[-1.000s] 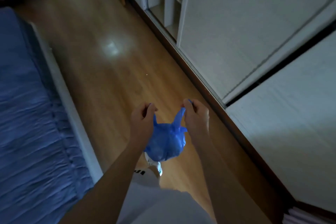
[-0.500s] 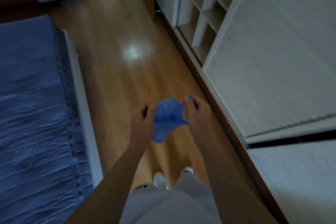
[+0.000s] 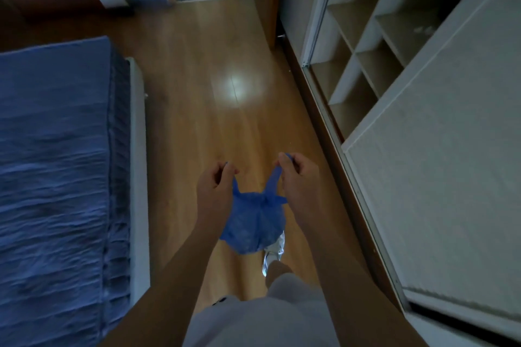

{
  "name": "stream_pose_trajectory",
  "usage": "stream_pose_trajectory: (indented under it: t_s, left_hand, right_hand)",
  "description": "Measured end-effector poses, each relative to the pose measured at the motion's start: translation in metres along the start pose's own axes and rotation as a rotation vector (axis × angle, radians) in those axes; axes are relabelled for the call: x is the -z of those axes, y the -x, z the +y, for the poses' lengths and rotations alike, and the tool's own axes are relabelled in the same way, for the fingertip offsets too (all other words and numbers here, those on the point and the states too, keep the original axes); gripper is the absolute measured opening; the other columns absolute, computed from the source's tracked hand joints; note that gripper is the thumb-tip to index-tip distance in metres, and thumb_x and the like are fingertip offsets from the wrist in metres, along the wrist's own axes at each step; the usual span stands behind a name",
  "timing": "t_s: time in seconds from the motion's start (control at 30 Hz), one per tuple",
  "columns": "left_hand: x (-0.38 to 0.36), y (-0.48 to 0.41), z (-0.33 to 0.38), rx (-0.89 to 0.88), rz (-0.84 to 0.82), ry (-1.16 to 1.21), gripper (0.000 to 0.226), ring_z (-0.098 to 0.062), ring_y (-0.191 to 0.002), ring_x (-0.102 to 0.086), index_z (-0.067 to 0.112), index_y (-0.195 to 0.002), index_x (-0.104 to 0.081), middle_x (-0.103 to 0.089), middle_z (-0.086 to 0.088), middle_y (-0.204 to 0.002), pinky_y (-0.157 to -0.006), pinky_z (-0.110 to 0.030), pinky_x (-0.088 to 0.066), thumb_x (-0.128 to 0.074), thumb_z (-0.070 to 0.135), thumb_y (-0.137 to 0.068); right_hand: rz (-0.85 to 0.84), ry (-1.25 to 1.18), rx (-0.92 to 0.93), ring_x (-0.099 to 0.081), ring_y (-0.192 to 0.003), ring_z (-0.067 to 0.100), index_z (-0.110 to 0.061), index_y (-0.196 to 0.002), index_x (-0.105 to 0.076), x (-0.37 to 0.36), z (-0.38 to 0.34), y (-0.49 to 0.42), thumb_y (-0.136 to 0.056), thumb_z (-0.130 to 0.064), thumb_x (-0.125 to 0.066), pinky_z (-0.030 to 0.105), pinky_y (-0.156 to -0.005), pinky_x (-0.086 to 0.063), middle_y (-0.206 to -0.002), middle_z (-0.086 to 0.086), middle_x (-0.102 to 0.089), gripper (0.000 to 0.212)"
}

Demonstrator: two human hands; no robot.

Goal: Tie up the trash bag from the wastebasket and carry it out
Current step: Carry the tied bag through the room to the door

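The person holds a small blue bag (image 3: pixel 253 222) in the air in front of the body, above the wooden floor (image 3: pixel 203 110). The left hand (image 3: pixel 215 187) is closed and pinches one twisted ear of the bag; the right hand (image 3: pixel 298 177) is closed on the other ear. The bag hangs between both hands. A bed (image 3: pixel 56 163) is at left, a wardrobe (image 3: pixel 423 149) at right.

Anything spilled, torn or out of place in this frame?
Nothing stands out. The blue trash bag hangs intact between the left hand and right hand, each pinching one handle. No spill shows on the wooden floor. The wardrobe stands open, its visible shelves bare.
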State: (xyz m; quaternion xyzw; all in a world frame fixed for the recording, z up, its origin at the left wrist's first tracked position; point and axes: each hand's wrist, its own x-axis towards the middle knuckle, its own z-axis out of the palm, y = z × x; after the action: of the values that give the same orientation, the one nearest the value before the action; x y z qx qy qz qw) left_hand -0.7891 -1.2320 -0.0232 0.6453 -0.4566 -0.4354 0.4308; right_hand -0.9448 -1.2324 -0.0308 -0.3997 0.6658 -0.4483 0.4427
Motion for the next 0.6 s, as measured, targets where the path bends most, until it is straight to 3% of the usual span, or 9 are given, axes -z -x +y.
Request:
stream_pose_trajectory:
  t_s: [0.07,0.17,0.27,0.33,0.43,0.53,0.6]
  left_hand:
    - [-0.015,-0.032,0.01,0.029,0.032,0.002,0.03,-0.017,-0.06,-0.044,0.011,-0.065,-0.054,-0.046,-0.022,-0.063,-0.062,-0.039,-0.04,-0.051,0.014,-0.095]
    - [-0.034,-0.078,0.026,0.058,0.078,0.011,0.028,-0.017,-0.061,-0.045,0.007,-0.068,-0.056,-0.046,-0.008,-0.06,-0.063,-0.039,-0.04,-0.052,0.014,-0.094]
    - [-0.047,-0.114,0.042,0.057,0.136,0.034,0.025,-0.014,-0.061,-0.047,-0.001,-0.075,-0.059,-0.048,-0.002,-0.06,-0.062,-0.036,-0.04,-0.051,0.012,-0.095]
    - [-0.053,-0.132,0.051,0.051,0.16,0.048,0.024,-0.009,-0.059,-0.046,-0.004,-0.077,-0.058,-0.048,0.003,-0.058,-0.06,-0.031,-0.039,-0.051,0.01,-0.095]
    - [-0.055,-0.158,0.057,0.064,0.186,0.065,0.025,-0.008,-0.059,-0.046,-0.003,-0.078,-0.058,-0.048,0.003,-0.059,-0.059,-0.03,-0.04,-0.052,0.013,-0.096]
    - [-0.052,-0.186,0.056,0.066,0.213,0.059,0.026,-0.01,-0.06,-0.049,-0.003,-0.078,-0.058,-0.049,-0.008,-0.061,-0.062,-0.035,-0.042,-0.053,0.015,-0.096]
    - [-0.048,-0.205,0.051,0.067,0.225,0.039,0.026,-0.011,-0.059,-0.05,0.001,-0.076,-0.059,-0.051,-0.01,-0.062,-0.062,-0.035,-0.043,-0.053,0.016,-0.096]
  right_hand:
    - [-0.02,0.021,0.0,-0.059,-0.06,0.012,-0.027,-0.073,-0.065,0.0,-0.011,-0.041,-0.086,-0.048,-0.052,0.043,-0.071,-0.053,-0.061,-0.003,-0.061,0.028]
    - [-0.053,0.059,0.003,-0.064,-0.065,0.008,-0.029,-0.071,-0.065,-0.003,-0.03,-0.099,-0.094,-0.035,-0.056,0.038,-0.073,-0.056,-0.067,0.0,-0.067,0.026]
    - [-0.051,0.036,0.034,-0.062,-0.063,0.015,-0.011,-0.077,-0.066,-0.008,-0.051,-0.148,-0.097,-0.028,-0.056,0.035,-0.069,-0.053,-0.075,0.015,-0.067,0.029]
    - [-0.066,0.032,0.068,-0.062,-0.062,0.018,-0.006,-0.081,-0.066,-0.012,-0.062,-0.171,-0.097,-0.031,-0.055,0.031,-0.064,-0.052,-0.074,0.015,-0.066,0.032]
    - [-0.11,0.005,0.109,-0.058,-0.057,0.009,-0.009,-0.08,-0.066,-0.025,-0.073,-0.197,-0.097,-0.031,-0.054,0.023,-0.059,-0.049,-0.068,0.011,-0.063,0.031]
    - [-0.136,0.01,0.109,-0.065,-0.068,0.021,-0.016,-0.08,-0.067,-0.038,-0.082,-0.22,-0.096,-0.035,-0.052,0.037,-0.067,-0.054,-0.073,0.01,-0.066,0.029]
    - [-0.159,0.043,0.103,-0.062,-0.066,0.019,-0.014,-0.083,-0.067,-0.049,-0.084,-0.235,-0.097,-0.034,-0.051,0.042,-0.069,-0.053,-0.071,0.011,-0.064,0.029]
